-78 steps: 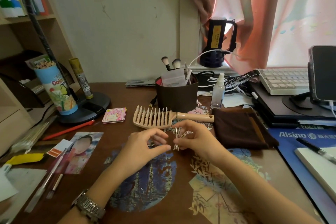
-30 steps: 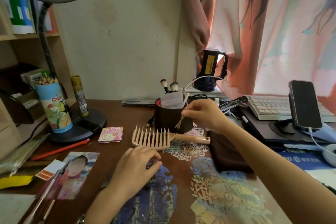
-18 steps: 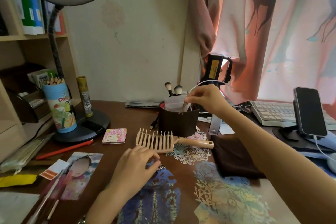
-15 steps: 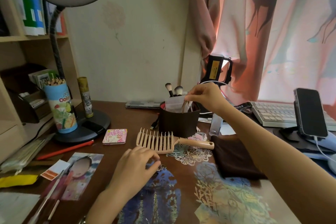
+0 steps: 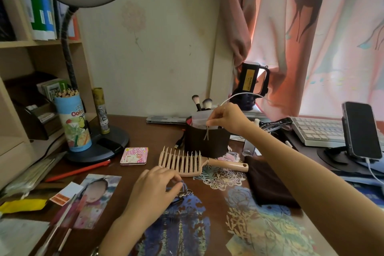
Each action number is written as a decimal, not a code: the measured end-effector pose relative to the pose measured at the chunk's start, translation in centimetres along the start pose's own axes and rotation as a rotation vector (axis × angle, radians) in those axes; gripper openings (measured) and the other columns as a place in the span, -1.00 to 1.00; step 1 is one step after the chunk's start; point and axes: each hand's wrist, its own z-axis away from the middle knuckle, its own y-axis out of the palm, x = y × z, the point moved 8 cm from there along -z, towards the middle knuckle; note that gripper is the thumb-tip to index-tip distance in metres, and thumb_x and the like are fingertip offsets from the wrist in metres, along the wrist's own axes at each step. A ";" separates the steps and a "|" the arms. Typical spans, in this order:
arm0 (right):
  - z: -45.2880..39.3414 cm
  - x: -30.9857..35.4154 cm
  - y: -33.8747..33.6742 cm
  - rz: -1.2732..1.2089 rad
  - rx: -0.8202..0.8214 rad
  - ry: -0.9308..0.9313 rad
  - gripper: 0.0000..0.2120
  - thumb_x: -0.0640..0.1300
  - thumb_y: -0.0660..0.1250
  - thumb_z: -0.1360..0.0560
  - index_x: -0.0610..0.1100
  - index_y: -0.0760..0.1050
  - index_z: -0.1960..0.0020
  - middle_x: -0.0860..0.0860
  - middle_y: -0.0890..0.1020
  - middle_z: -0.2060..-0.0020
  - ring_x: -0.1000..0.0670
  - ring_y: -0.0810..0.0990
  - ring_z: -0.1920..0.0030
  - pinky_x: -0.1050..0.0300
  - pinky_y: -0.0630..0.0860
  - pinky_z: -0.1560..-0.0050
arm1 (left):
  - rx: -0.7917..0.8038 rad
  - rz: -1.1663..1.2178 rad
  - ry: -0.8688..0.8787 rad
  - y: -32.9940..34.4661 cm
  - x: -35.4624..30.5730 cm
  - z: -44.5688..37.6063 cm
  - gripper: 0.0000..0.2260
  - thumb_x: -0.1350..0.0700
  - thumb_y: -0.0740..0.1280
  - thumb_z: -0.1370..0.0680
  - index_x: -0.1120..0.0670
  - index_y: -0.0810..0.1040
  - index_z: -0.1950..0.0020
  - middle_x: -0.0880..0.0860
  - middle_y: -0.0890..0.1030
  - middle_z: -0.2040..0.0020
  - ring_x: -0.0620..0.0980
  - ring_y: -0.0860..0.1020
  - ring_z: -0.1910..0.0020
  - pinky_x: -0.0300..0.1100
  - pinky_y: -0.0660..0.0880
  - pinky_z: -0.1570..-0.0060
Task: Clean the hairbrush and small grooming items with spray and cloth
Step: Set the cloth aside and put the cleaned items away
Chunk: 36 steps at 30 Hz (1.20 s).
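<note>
So the right hand [image 5: 225, 118] is up over the rim of the dark brown holder [image 5: 205, 139], pinching a couple of thin hairpins [image 5: 206, 133] that dangle down its front. Just in front of the holder, the beige hairbrush [image 5: 187, 163] lies flat on the counter [image 5: 145, 129], with a folded brown cloth [image 5: 268, 183] beside its handle. Nearer than the brush, the left hand [image 5: 154, 190] curls its fingertips around a small metal clip thing [image 5: 184, 193].

- Tabletop [image 5: 145, 133]: dark brown wood, partly covered by printed paper cutouts.
- Hairbrush [image 5: 187, 162]: lying flat at centre, handle pointing right.
- Dark holder [image 5: 205, 141]: upright just behind the hairbrush.
- Brown cloth [image 5: 268, 185]: folded, right of the hairbrush.
- Pink compact [image 5: 134, 156]: left of the hairbrush.
- Lamp base [image 5: 104, 145]: rear left.
- Photo [image 5: 95, 199]: front left.
</note>
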 end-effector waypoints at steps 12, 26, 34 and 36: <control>-0.1 -0.7 1.1 0.031 0.069 0.020 -0.86 -0.13 0.44 -0.43 -0.20 0.62 0.09 -0.03 0.65 0.18 0.09 0.57 0.22 0.38 0.44 0.16 | 0.013 -0.007 -0.010 0.2 0.1 0.0 -0.88 -0.09 0.27 -0.54 -0.16 0.55 -0.03 -0.26 0.54 0.07 -0.31 0.44 0.03 -0.33 0.32 -0.07; 0.6 0.1 0.9 0.097 0.078 0.040 -0.75 -0.09 0.40 -0.47 -0.18 0.54 -0.09 -0.02 0.59 0.08 0.06 0.54 0.12 0.39 0.42 0.18 | 0.051 -0.057 -0.050 0.3 0.9 -0.1 -0.89 -0.11 0.26 -0.54 -0.17 0.54 -0.01 -0.29 0.50 0.11 -0.30 0.42 0.07 -0.33 0.27 0.01; 3.8 2.9 -0.6 0.053 -0.012 -0.019 -0.82 -0.10 0.42 -0.45 -0.09 0.56 -0.03 0.10 0.55 0.19 0.20 0.49 0.25 0.42 0.38 0.27 | 0.036 -0.064 -0.081 -0.6 1.5 -0.1 -0.90 -0.08 0.29 -0.54 -0.15 0.55 -0.02 -0.27 0.49 0.10 -0.27 0.43 0.08 -0.29 0.29 0.02; 5.1 3.6 0.3 0.021 0.008 -0.026 -0.88 -0.11 0.43 -0.44 -0.06 0.58 0.03 0.15 0.55 0.25 0.21 0.49 0.28 0.46 0.41 0.27 | 0.027 -0.055 -0.096 -0.9 1.6 -0.1 -0.90 -0.06 0.30 -0.54 -0.14 0.56 -0.01 -0.25 0.50 0.10 -0.26 0.44 0.08 -0.28 0.32 0.02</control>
